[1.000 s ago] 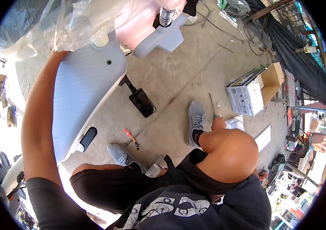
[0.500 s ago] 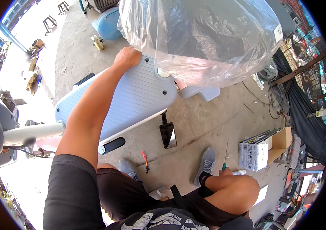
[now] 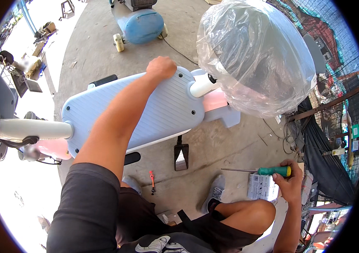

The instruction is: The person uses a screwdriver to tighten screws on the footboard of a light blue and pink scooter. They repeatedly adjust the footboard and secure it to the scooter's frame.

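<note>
My left hand [image 3: 161, 67] is closed over the far edge of a light blue ribbed footboard [image 3: 145, 109], its fingertips hidden from view. Dark screws sit near the board's corners. At the lower right, my right hand [image 3: 290, 182] is raised and grips a screwdriver [image 3: 272, 170] by its green handle with a yellow end. The thin shaft lies almost level and points left, apart from the board. A pedal [image 3: 181, 157] hangs from the board's near side. White tubes join the board at its left and right ends. Clear plastic [image 3: 257, 59] wraps the bulky part on the right.
An orange-and-black tool [image 3: 152, 181] lies on the concrete between my feet. Behind my right hand stands a printed box [image 3: 261, 187]. A blue tank on wheels [image 3: 143, 26] stands beyond the board. Dark netting [image 3: 329, 152] and loose cables are at the right.
My right hand has risen from beside my knee with the screwdriver, which has turned from upright to level. My left hand stays on the board's far edge. The view has shifted.
</note>
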A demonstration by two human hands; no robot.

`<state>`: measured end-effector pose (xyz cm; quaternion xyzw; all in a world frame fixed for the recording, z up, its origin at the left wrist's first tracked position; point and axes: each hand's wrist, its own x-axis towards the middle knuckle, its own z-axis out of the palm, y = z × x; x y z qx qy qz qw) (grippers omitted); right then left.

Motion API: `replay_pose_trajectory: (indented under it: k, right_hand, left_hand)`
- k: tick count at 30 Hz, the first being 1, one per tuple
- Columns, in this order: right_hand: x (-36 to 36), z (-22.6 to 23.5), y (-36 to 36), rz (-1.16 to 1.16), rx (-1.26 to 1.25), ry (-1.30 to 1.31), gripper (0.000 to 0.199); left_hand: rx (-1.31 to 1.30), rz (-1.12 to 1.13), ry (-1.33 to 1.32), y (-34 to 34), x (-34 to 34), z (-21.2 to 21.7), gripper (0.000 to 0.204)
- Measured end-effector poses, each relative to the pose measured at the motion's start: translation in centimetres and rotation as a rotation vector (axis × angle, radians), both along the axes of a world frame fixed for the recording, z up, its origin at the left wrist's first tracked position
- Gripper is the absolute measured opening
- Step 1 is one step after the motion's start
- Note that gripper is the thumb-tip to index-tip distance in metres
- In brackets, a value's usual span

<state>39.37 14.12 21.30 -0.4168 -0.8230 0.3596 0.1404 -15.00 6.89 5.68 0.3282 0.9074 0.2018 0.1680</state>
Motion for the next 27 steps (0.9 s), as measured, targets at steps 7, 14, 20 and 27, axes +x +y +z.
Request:
replay_pose_trajectory:
  k: [7,14,20,27]
  right_hand:
    - [-18.8,11.7,-5.8,0.909,0.284,-0.016,0.035]
    - [-32.4,14.0,-8.7,1.228,0.978,-0.175,0.033]
    - [-41.2,16.0,-10.8,1.117,0.958,-0.524,0.02]
    - [-46.1,18.1,-8.8,0.969,0.979,-0.761,0.023]
  left_hand:
    - [-0.004,0.025,-0.001,-1.2,-0.6,-0.3,0.044]
    - [0.138,0.059,-0.015,-2.0,0.8,1.4,0.035]
    - [0.037,-0.012,0.068,-1.7,-1.5,-1.0,0.033]
    - [0.082,-0.069,0.059,-1.8,-0.8,-0.1,0.038]
